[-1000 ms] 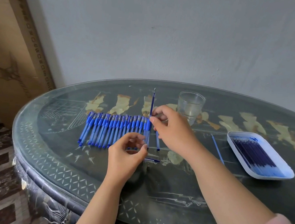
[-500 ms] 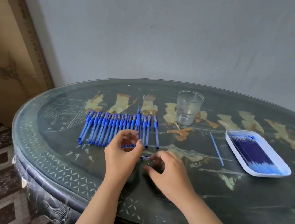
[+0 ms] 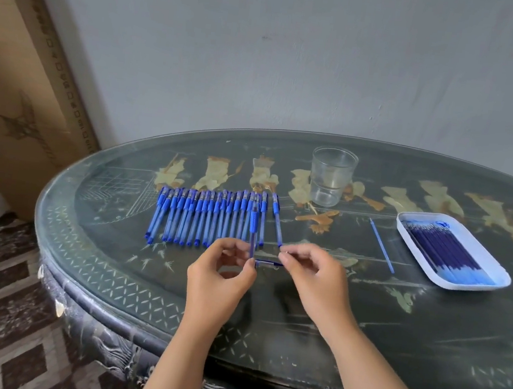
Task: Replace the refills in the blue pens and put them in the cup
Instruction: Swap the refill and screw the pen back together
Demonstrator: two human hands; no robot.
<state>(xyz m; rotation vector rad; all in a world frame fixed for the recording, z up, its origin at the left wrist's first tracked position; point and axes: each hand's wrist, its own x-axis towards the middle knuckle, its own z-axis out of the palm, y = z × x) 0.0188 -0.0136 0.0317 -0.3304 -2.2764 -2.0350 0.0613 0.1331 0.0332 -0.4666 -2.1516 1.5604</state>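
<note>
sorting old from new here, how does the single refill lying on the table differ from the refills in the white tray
Place: the single refill lies alone on the table, left of the white tray; the tray refills lie packed side by side inside it. Colour: the single refill looks pale blue throughout; the tray refills are dark blue with pale near ends. Both are thin straight sticks, slanted alike.

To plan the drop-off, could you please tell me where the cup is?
Head view: the clear cup stands right of centre, beyond the right end of the pen row.
</note>
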